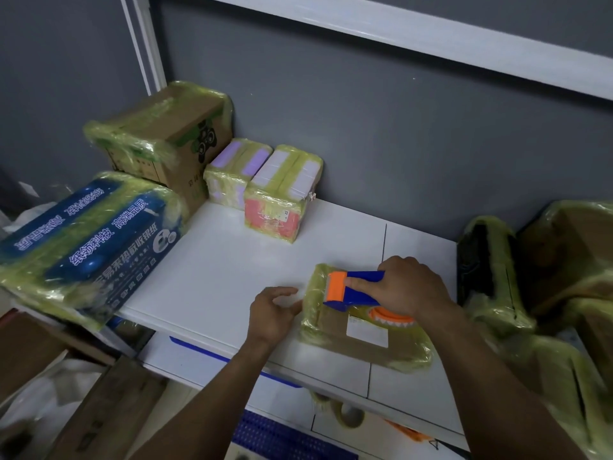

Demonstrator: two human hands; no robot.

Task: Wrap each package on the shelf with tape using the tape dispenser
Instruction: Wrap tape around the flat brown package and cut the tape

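The tape dispenser (351,288) is royal blue with a bright orange head and an orange toothed wheel. The flat package (365,340) is brown cardboard with a white label, sheathed in yellow-green film. The shelf (215,267) is white and the wall (365,127) grey. The long box (83,234) is dark blue with white lettering. The carton (172,134) is brown with green and black print. One small pack (232,171) shows lilac patches, its neighbour (282,194) white strips and a coral-pink face. The black package (484,260) carries the same yellow-green film.

The white shelf (232,260) carried a flat brown package (365,340) near its front, a purple-labelled pack (232,174), a pink-labelled pack (282,197) and a cardboard box (166,134) at the back, and a blue box (86,240) at its left edge.
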